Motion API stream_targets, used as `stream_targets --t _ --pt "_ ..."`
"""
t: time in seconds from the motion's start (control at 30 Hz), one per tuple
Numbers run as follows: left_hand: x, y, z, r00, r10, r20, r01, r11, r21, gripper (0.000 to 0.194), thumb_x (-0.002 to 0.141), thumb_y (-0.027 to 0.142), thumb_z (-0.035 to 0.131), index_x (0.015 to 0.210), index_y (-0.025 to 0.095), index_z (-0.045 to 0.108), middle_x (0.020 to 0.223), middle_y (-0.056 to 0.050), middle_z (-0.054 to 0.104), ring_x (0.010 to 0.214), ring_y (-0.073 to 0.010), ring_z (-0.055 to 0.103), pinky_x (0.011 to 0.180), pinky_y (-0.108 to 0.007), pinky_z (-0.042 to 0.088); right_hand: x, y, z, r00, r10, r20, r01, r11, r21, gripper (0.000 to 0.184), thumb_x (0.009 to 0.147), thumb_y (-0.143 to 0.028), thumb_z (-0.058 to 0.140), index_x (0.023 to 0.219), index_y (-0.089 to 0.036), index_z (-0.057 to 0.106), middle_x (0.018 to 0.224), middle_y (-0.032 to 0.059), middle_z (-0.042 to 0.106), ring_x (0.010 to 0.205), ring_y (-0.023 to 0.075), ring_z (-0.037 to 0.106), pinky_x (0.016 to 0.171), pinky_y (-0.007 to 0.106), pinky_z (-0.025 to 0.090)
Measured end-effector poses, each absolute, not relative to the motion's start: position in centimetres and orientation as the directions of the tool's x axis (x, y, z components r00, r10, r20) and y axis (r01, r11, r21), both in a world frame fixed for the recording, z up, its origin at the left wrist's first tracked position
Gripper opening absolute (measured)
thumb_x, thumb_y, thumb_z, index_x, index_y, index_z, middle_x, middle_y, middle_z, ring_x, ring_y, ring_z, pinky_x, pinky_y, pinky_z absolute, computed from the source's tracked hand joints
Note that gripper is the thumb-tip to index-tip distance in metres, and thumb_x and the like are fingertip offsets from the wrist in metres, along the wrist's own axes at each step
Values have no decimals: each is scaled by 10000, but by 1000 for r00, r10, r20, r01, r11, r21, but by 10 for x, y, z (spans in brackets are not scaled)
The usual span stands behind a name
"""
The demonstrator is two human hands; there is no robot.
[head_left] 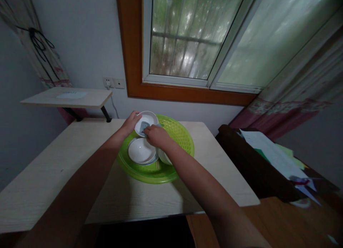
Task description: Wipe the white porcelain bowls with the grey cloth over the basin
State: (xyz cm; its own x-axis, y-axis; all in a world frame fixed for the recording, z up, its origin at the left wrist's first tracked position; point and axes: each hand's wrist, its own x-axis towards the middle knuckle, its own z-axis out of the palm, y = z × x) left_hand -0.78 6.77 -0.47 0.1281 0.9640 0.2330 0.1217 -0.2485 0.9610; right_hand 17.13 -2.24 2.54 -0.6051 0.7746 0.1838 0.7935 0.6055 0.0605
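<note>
My left hand (130,122) grips the left rim of a white bowl (148,116), which is tilted so that its inside faces me. Bunched in my right hand (157,135) is a grey-blue cloth (143,126), pressed against the inside of that bowl. Below them, more white bowls (141,150) sit stacked in a round green plastic basket (184,133). Another white bowl (164,157) stands to their right, partly hidden by my right forearm. A few thin sticks, perhaps chopsticks (157,165), show between the bowls.
The basket stands on a pale wooden table (112,191). A small raised shelf (66,97) with a paper on it is at the back left. Beyond the table is a window (187,44). Papers (270,151) lie on a dark brown piece of furniture at right.
</note>
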Motion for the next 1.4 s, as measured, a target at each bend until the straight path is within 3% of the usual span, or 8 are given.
stream_targets --t 0.23,0.37,0.53,0.7,0.8,1.0,1.27,1.4 --pt "-11 62 -1 123 941 315 245 -337 909 472 883 496 563 1262 227 479 871 0 577 813 -171 580 764 -303 458 167 -13 14 -650 683 332 544 724 -424 507 963 -349 652 1401 -115 555 1369 154 650 1221 237 619 1074 365 452" --pt "-12 61 0 122 930 348 279 -369 887 450 907 527 524 1240 228 477 898 -6 579 833 -175 581 787 -316 456 167 -9 12 -636 685 355 485 713 -507 473 1012 -402 572 1406 -139 574 1436 148 617 1322 237 576 1130 388 421" --pt "-11 62 1 137 926 352 355 -378 855 458 907 527 514 1247 220 504 929 -20 608 837 -184 585 788 -319 455 171 -6 12 -613 750 248 653 658 -375 479 1094 -402 345 1236 -130 713 1333 134 697 1247 225 641 1105 351 443" --pt "-10 61 2 197 921 337 433 -390 813 394 908 535 487 1127 219 575 1006 -36 660 896 -199 598 815 -320 454 177 -9 14 -518 817 254 835 548 -57 392 1025 -338 515 1235 -68 707 1407 177 634 1328 279 562 1150 360 405" --pt "-9 60 3 193 929 315 450 -369 813 396 913 548 455 1111 227 578 945 -23 660 847 -193 588 778 -309 445 177 -15 16 -490 814 312 862 505 37 431 993 -310 559 1305 -27 649 1485 199 556 1396 303 476 1188 385 364" --pt "-10 56 5 223 918 329 533 -397 747 380 934 521 403 1079 230 598 981 -43 666 901 -214 593 823 -328 437 174 -19 19 -483 828 286 870 490 51 386 979 -314 573 1257 -64 671 1391 182 630 1266 292 577 1096 370 444" --pt "-13 56 8 141 927 348 555 -365 748 404 950 529 364 1067 231 611 979 -53 678 908 -229 612 821 -340 443 174 -19 24 -575 789 214 813 581 45 540 991 -612 508 1193 -152 707 1184 147 734 1107 286 669 975 384 477" --pt "-10 55 11 120 927 356 487 -367 793 381 925 515 403 1011 216 623 951 -45 672 897 -219 606 811 -331 441 175 -19 29 -614 762 207 788 605 111 309 964 -380 635 1182 -173 706 1186 115 725 1087 286 646 931 379 487"
